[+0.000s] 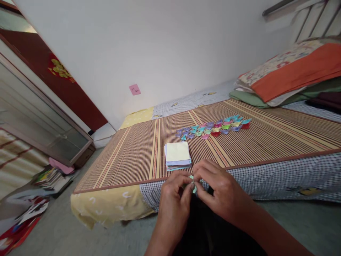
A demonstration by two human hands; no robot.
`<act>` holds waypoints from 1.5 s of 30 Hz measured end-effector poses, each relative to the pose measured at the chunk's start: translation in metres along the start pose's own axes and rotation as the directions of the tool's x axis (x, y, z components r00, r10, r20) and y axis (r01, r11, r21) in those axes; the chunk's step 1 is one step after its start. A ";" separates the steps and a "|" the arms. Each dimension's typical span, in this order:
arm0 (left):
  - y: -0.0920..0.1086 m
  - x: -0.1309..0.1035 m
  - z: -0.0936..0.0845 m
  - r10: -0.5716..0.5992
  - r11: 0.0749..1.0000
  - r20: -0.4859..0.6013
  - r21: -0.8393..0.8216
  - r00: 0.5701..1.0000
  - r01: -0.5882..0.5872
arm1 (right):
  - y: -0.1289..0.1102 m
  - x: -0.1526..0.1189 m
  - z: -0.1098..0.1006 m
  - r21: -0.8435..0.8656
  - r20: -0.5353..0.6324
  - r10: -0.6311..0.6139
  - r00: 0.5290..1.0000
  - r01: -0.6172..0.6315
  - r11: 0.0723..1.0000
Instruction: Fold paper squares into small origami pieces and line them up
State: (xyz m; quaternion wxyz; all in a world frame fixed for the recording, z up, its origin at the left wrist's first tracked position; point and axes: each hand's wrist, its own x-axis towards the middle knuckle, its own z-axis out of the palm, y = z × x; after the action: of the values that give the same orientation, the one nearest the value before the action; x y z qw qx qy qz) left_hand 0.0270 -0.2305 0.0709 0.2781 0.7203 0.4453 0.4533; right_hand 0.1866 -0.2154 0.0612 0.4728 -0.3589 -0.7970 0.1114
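Note:
Between my fingertips is a small folded piece of light green paper (195,188), partly covered by the fingers. My left hand (174,197) pinches it from the left, and my right hand (218,186) pinches it from the right, just in front of the bed's near edge. Right beyond my hands lies a stack of square paper sheets (177,152), pale yellow on top with lilac and blue edges below. Farther back on the striped mat, several small folded paper pieces (215,134) in many colours are lined up in slanting rows.
A striped mat (128,156) covers the bed, over a checked and yellow sheet (112,204). Folded bedding with an orange cover (295,76) lies at the right back. A pink note (134,89) is on the white wall. Books (50,179) are piled on the floor at left.

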 end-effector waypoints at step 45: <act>-0.017 -0.003 0.011 0.266 0.942 -0.245 0.274 0.932 -0.197 | -0.002 0.010 0.010 0.135 0.051 0.380 0.924 -0.383 0.914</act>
State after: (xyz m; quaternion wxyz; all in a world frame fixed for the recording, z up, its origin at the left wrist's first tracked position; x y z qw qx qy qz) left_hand 0.0293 -0.2251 0.0516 0.0662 0.7258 0.4438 0.5214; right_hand 0.1741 -0.2086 0.0639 0.4571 -0.4712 -0.7072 0.2623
